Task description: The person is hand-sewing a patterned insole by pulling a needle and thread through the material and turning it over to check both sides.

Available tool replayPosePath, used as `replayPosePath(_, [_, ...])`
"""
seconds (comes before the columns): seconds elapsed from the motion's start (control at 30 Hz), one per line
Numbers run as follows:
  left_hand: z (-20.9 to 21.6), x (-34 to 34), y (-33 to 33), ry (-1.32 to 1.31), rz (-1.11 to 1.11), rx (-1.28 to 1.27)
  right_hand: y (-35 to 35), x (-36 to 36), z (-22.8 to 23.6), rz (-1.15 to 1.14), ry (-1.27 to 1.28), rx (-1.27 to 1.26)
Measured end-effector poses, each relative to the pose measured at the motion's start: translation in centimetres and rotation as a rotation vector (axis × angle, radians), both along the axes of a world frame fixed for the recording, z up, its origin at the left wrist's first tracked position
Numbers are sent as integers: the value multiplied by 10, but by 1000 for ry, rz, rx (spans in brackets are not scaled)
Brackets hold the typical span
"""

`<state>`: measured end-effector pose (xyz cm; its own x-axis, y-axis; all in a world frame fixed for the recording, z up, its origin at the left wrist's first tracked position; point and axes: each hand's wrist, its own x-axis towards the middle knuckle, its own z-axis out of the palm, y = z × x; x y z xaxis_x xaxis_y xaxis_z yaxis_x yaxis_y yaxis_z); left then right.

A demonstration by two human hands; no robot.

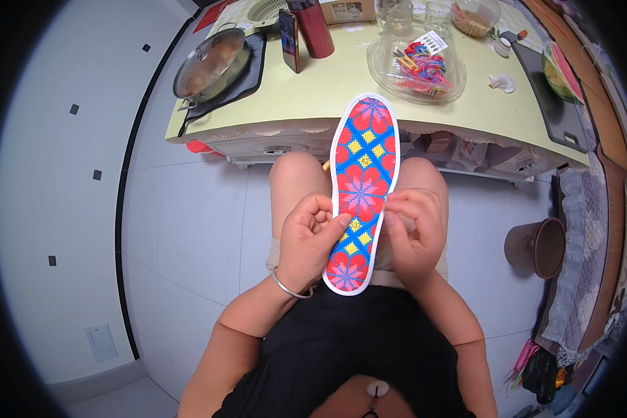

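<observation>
An embroidered insole (362, 191) lies lengthwise above my lap, with red flowers, blue bands, yellow diamonds and a white border. My left hand (308, 240) grips its left edge, the thumb on the patterned face and the fingers curled behind. At the opposite edge is my right hand (418, 233), its thumb and forefinger pressed close together by the white border. Whatever sits between those fingertips, if anything, is too small to make out. The underside of the insole is hidden.
Ahead stands a table (320, 94) with a lidded pan (212, 66), a propped phone (289, 42), a dark red flask (313, 28) and a clear tray (390, 83) of coloured thread. A watermelon piece (563, 73) rests at right, above a brown bin (535, 247).
</observation>
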<state>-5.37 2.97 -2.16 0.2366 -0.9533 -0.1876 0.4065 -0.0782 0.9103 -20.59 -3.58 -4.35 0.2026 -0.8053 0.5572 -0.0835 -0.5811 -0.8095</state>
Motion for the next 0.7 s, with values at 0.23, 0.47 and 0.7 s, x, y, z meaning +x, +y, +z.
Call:
replayPosePath(0.23, [3, -2, 1, 36, 0, 41, 2, 6, -22, 424, -515, 988])
replayPosePath(0.47, [-1, -2, 1, 49, -15, 53, 6, 13, -30, 513, -552, 1047])
replayPosePath(0.7, [1, -3, 1, 100, -63, 70, 8, 14, -29, 536, -575, 1037])
